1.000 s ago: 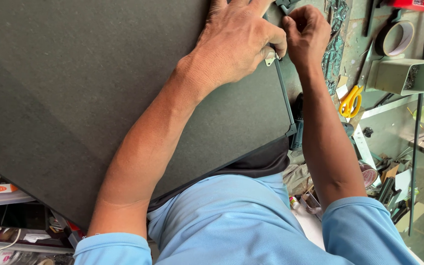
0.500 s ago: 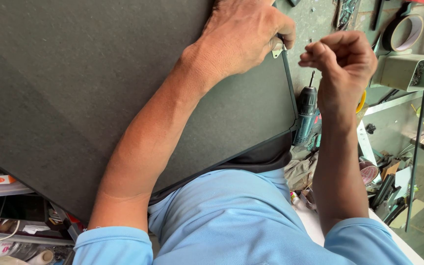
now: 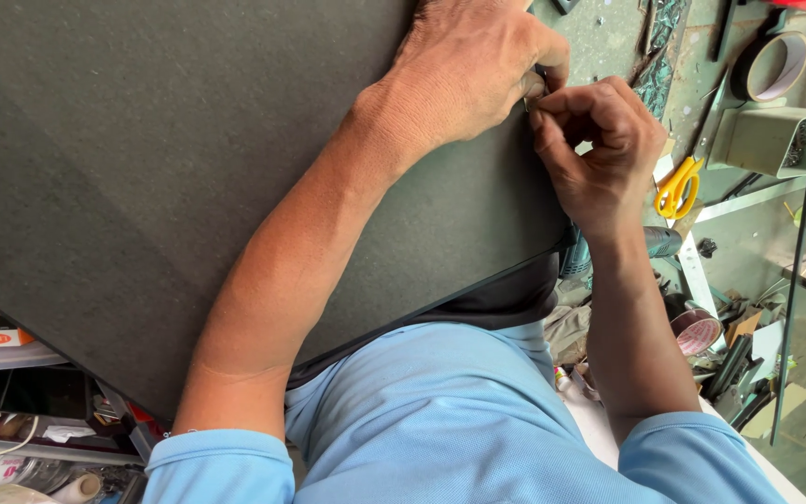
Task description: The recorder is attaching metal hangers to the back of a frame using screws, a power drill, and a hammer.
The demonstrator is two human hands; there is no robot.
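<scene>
Pinched between my right hand (image 3: 599, 149) fingertips and my left hand (image 3: 478, 70) sits a small metal fitting (image 3: 535, 91) — right at the dark backing board (image 3: 188, 168) edge — apparently not seated; yellow scissors (image 3: 678, 185) lie just beyond.

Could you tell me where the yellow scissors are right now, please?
In the head view, the yellow scissors lie on the cluttered bench at the right, just beyond the right hand and beside the grey box.
</scene>
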